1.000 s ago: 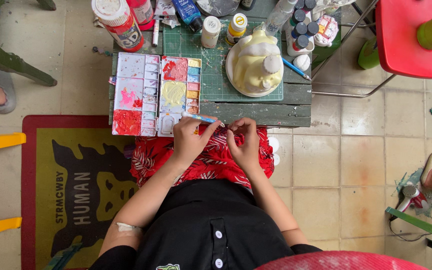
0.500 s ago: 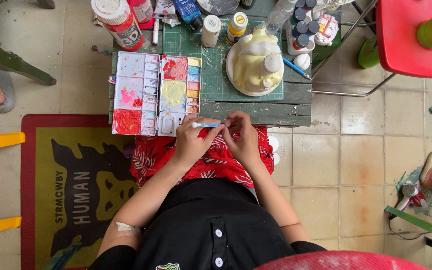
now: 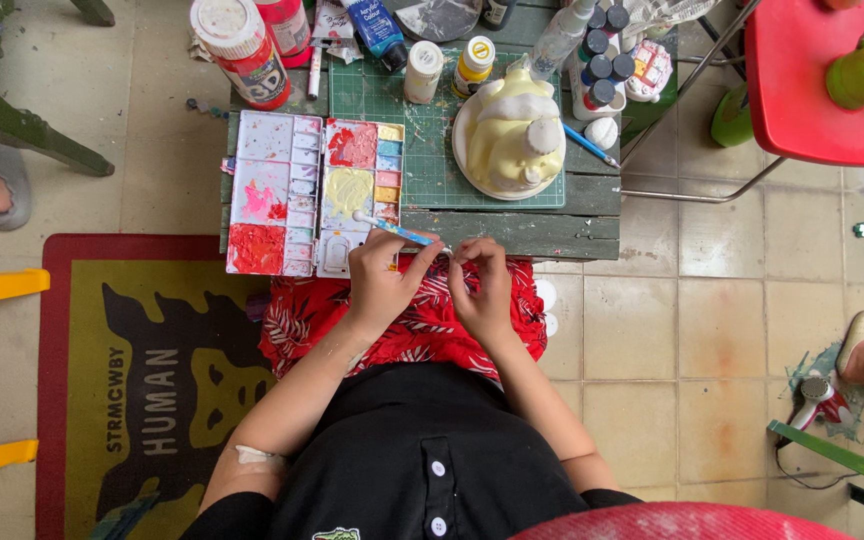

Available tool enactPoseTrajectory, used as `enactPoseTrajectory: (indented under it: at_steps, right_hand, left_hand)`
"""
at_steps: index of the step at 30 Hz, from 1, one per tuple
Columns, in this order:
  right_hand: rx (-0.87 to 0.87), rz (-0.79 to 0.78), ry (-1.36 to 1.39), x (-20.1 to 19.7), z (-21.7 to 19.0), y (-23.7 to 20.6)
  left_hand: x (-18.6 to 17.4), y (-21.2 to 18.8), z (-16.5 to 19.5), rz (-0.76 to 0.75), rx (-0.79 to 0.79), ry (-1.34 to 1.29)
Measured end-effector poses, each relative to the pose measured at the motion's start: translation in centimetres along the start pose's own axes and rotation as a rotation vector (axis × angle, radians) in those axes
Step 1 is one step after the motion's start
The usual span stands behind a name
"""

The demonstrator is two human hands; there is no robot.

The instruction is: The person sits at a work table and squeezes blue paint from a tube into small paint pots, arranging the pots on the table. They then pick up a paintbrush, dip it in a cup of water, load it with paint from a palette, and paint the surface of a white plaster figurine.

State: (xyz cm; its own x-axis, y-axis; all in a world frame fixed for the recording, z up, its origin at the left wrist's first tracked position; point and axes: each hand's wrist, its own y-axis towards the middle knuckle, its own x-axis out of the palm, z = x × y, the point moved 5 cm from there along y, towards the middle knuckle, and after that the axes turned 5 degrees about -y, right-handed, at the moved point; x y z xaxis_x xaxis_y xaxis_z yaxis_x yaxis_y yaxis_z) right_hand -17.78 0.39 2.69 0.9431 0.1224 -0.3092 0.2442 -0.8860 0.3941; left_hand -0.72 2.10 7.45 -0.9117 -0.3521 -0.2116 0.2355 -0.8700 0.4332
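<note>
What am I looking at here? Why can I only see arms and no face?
The camera sits on the person's head and looks straight down, so you see what they see: their own lap and two bare arms. No machine here. In front is a small wooden table. On it lie a paint tray with red, pink and yellow paint, a green cutting mat, paint bottles, and a pale yellow clay figure on a plate. The left hand holds a thin blue brush, its tip over the tray. The right hand pinches the brush's other end.
</note>
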Motion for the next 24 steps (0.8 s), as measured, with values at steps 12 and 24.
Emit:
enactPoseTrajectory:
  at_steps: [12, 24]
  right_hand:
    - [0.212, -0.044, 0.254, -1.0, 1.6, -0.1]
    - [0.207, -0.025, 0.247, -0.8, 0.0, 1.2]
  left_hand:
    - [-0.3, -0.2, -1.2, 0.006, -0.113, -0.166]
    - [0.7, -0.7, -2.5, -0.098, -0.197, -0.392]
